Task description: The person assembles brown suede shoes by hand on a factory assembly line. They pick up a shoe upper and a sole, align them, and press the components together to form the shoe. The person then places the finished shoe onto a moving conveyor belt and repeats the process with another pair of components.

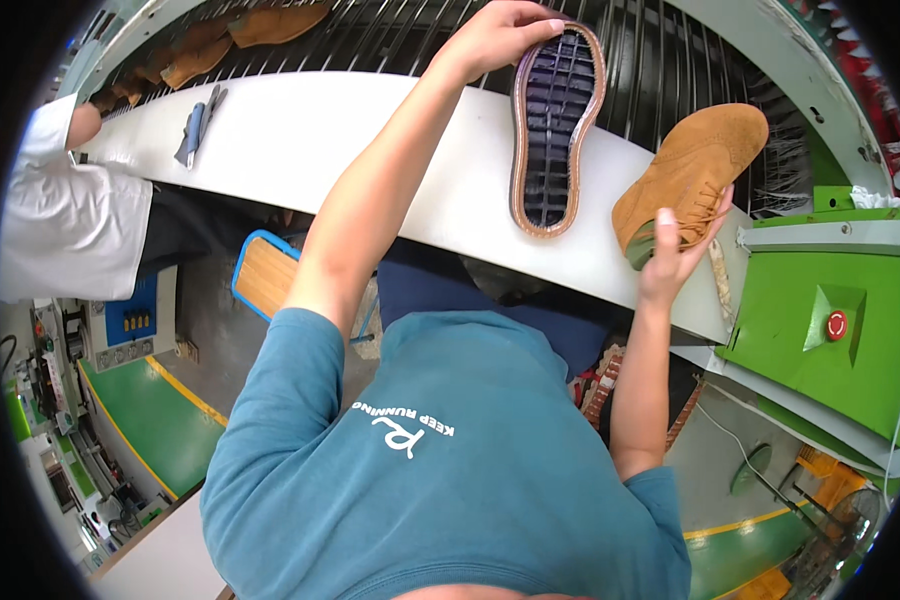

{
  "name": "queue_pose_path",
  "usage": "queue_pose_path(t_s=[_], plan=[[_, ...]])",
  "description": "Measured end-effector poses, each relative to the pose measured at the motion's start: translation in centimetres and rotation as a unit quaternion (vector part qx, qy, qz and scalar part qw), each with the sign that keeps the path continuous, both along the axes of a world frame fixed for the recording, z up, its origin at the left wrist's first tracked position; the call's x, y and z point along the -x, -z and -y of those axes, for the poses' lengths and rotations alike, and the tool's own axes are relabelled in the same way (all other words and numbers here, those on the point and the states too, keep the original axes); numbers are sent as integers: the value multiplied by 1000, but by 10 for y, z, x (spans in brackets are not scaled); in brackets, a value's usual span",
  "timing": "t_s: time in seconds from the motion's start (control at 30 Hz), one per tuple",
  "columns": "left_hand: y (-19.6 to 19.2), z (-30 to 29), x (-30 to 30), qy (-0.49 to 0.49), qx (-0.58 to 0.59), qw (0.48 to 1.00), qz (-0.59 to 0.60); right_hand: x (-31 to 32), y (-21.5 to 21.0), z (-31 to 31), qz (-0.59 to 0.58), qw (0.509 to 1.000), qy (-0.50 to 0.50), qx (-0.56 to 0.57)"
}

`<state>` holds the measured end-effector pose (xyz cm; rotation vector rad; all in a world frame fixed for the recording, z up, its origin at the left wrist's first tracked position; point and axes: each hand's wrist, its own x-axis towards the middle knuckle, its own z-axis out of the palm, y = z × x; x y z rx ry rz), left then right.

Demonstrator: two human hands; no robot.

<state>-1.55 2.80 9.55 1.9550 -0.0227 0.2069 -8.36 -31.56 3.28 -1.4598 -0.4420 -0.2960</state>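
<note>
Counter (270, 120) first, long and white, stretching across in front of the person, with dark rods (660, 60) beyond and a green machine (770, 300) at the right. Over its right end, here's the tan shoe (695, 150), toe angled away; to its left and apart from it, the black sole (550, 130), ribbed face up, heel end toward the person, though whether it touches the counter I can't tell. Both hands busy! Left hand (495, 40) pinches the sole's toe rim, thumb on top; right hand (675, 262) is closed round the shoe's heel end, fingers by the laces (708, 208). Looks like a pairing step, shoe and sole unjoined; next, I'd judge, calls for steady grips and toe lined up with toe.
</note>
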Motion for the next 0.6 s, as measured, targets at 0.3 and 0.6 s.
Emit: queue_pose_path(t_s=[0.3,0.6], plan=[[-13,26,32,25,163,982,96,4,-5,-9,-74,997,-34,-9],[-22,39,52,32,227,964,134,7,2,-14,-45,998,-30,34]])
